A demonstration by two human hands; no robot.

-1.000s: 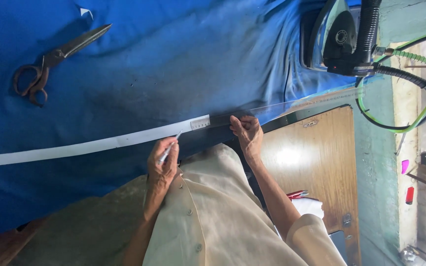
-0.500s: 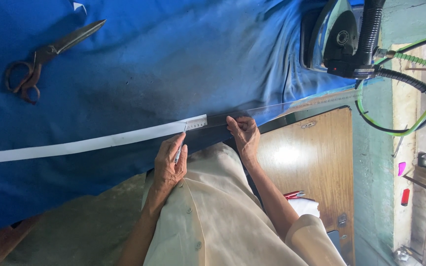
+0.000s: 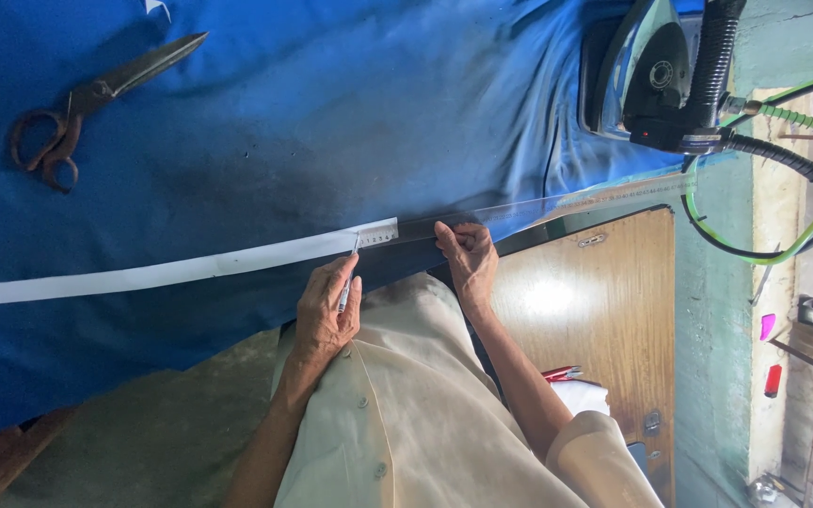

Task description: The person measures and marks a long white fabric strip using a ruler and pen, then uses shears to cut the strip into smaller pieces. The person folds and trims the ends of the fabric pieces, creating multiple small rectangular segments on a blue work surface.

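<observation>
Risen to the strip's point(image 3: 171, 273) end, the left hand point(image 3: 326, 315) grips a pen point(image 3: 345, 293), the right hand's point(image 3: 468, 259) fingers pressing the ruler point(image 3: 557, 202).

Tailoring workshop, small one. Evidence: counter point(image 3: 237, 141) padded with a blue cloth cover, scorched dark in the middle, so it doubles as a pressing surface. Heavy tailor's shears point(image 3: 87, 99) with worn handles lie on it. Steam iron point(image 3: 656, 75) with a thick black hose and green tubing parked at the far end. Long clear ruler point(image 3: 557, 202) laid along a white fabric strip point(image 3: 171, 273). Wooden sewing-machine table point(image 3: 585, 310) just beside, bare painted wall point(image 3: 717, 329) behind.
</observation>
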